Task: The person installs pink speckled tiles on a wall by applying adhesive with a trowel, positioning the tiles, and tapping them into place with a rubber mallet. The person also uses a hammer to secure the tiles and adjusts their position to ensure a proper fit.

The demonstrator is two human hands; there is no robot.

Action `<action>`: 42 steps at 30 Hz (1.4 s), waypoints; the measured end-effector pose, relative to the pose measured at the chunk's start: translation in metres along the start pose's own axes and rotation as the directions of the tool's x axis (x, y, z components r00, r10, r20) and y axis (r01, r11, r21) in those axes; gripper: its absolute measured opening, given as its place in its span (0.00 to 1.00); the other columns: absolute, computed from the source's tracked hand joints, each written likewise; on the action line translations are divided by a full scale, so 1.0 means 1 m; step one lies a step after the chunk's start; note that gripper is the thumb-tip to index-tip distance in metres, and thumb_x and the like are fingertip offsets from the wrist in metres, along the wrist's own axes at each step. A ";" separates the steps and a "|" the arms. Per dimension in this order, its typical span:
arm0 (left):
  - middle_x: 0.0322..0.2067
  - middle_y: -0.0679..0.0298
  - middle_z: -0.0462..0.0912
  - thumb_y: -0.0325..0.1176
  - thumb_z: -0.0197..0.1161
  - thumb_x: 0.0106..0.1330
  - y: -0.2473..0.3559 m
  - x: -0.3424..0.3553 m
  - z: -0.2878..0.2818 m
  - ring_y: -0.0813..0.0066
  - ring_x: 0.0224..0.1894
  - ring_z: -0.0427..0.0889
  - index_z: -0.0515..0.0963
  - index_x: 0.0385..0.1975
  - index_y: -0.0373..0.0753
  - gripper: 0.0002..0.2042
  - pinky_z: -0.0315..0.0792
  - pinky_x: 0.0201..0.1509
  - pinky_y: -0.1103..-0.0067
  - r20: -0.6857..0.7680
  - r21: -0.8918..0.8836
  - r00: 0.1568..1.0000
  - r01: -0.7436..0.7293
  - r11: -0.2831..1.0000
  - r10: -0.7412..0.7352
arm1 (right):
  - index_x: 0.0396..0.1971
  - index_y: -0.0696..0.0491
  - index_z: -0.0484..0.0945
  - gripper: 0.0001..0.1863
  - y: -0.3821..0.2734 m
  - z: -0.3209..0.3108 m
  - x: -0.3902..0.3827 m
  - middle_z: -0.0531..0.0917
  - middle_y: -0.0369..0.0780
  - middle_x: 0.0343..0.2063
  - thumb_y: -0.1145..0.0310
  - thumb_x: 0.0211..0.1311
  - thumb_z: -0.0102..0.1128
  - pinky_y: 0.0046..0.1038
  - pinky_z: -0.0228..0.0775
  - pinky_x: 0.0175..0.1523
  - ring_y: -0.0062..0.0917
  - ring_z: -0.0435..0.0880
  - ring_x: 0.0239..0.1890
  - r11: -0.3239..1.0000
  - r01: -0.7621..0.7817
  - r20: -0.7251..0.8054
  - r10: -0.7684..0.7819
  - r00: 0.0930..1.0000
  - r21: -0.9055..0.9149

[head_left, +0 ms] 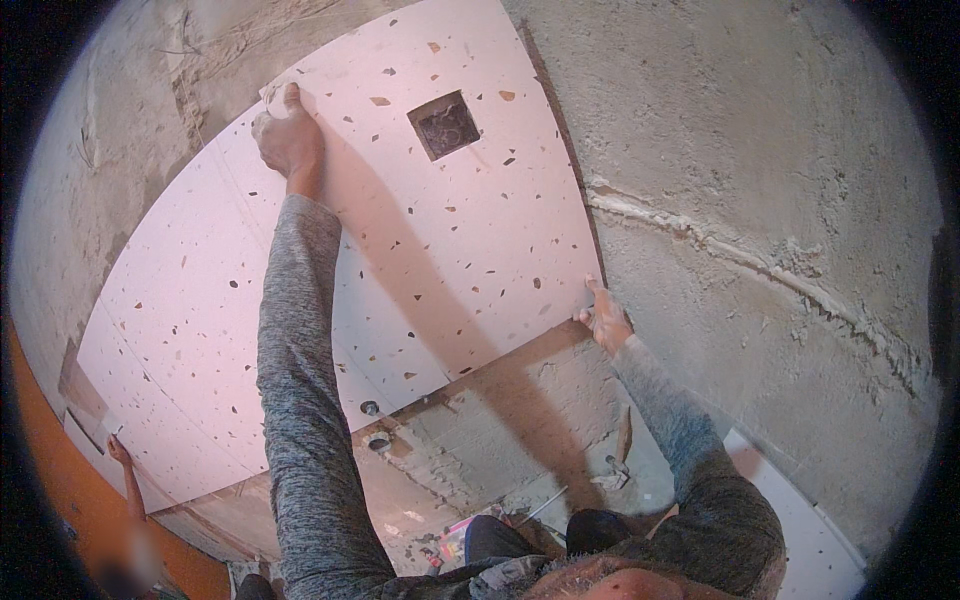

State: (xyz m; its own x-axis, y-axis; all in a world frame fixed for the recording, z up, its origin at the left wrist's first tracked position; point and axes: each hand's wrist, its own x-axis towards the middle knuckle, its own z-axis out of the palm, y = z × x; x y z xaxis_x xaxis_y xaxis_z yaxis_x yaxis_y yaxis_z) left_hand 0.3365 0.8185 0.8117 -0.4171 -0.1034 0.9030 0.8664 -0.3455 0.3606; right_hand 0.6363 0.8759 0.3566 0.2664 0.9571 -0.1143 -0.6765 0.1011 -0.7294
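Note:
A large white speckled terrazzo tile (pixel 470 220) stands against the wall, with a square cutout (pixel 445 127) in its upper part. My left hand (pixel 288 142) is closed at the tile's upper left corner, its thumb up and its fingers curled over the edge. At the lower right corner, my right hand (pixel 606 320) has its thumb and fingers around the corner of the same tile. To its left, matching speckled tiles (pixel 190 330) continue the row. My left forearm's shadow falls across the tile, and the far side of the left fingers is hidden.
Rough grey concrete wall (pixel 760 130) lies right of the tile, crossed by a mortar-filled groove (pixel 720 255). Below, a pipe opening (pixel 379 440) protrudes. Another person's hand (pixel 119 450) touches the far left tiles. A speckled slab (pixel 800 530) rests at lower right.

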 end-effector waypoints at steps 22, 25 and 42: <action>0.47 0.36 0.79 0.60 0.60 0.64 0.010 -0.004 -0.004 0.41 0.53 0.78 0.76 0.47 0.21 0.37 0.70 0.59 0.59 0.029 -0.054 0.998 -0.059 0.997 0.060 | 0.49 0.52 0.77 0.21 0.022 -0.006 -0.020 0.81 0.36 0.37 0.52 0.66 0.64 0.21 0.72 0.26 0.21 0.76 0.27 0.998 -0.023 0.139 0.014 0.990 0.061; 0.47 0.37 0.80 0.60 0.60 0.64 0.007 -0.004 0.000 0.41 0.53 0.79 0.77 0.46 0.21 0.37 0.71 0.59 0.59 0.020 -0.013 0.999 -0.046 0.999 0.047 | 0.49 0.50 0.76 0.21 0.028 -0.012 -0.010 0.81 0.36 0.37 0.52 0.66 0.63 0.22 0.70 0.25 0.23 0.75 0.25 0.996 -0.012 0.193 -0.005 0.981 0.085; 0.54 0.39 0.77 0.56 0.58 0.67 0.002 -0.016 0.012 0.43 0.59 0.75 0.77 0.51 0.27 0.32 0.67 0.63 0.59 0.072 0.015 0.989 -0.128 0.992 0.127 | 0.53 0.54 0.77 0.24 0.048 -0.005 0.010 0.78 0.36 0.35 0.51 0.67 0.63 0.25 0.67 0.27 0.21 0.71 0.20 0.974 0.209 0.158 -0.221 0.962 0.088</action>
State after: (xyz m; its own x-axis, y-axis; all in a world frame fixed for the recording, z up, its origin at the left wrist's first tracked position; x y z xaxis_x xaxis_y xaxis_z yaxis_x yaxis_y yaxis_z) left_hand 0.3483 0.8311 0.8003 -0.2832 -0.0791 0.9558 0.9168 -0.3151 0.2455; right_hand 0.6107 0.8892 0.3170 0.2970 0.9418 0.1577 -0.6640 0.3223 -0.6747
